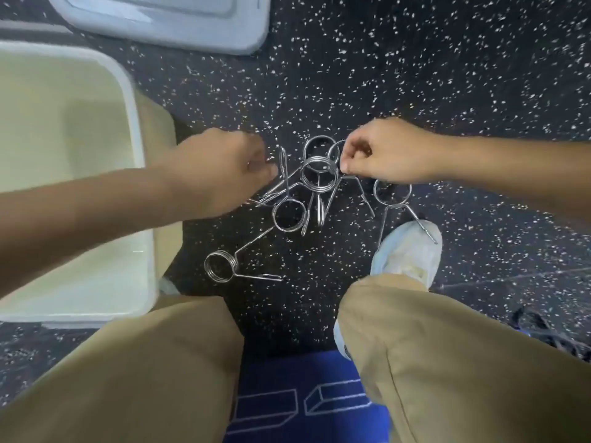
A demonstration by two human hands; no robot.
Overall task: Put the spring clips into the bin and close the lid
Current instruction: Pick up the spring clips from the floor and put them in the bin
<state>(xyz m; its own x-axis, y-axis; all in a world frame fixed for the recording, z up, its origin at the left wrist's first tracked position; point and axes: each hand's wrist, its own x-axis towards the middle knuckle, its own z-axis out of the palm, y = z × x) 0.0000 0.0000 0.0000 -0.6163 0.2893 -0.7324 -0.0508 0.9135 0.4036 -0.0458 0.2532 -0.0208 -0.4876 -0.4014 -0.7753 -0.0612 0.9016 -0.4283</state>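
Note:
Several shiny wire spring clips lie in a loose pile (pixel 316 179) on the dark speckled floor. One clip (pixel 221 266) lies apart, nearer to me, and another (pixel 392 193) rests by my shoe. My left hand (pixel 220 167) reaches into the pile's left side, fingers curled at a clip's handle. My right hand (pixel 380 151) pinches a clip's ring at the pile's upper right. The white bin (pixel 137 129) stands open at the left, its inside looking bare. Its grey lid (pixel 179 24) lies flat on the floor beyond it.
My two legs in tan trousers fill the lower frame, a pale shoe (pixel 406 254) just right of the clips. A blue mat (pixel 303 398) lies between my knees. Dark cables (pixel 543 327) sit at the right edge.

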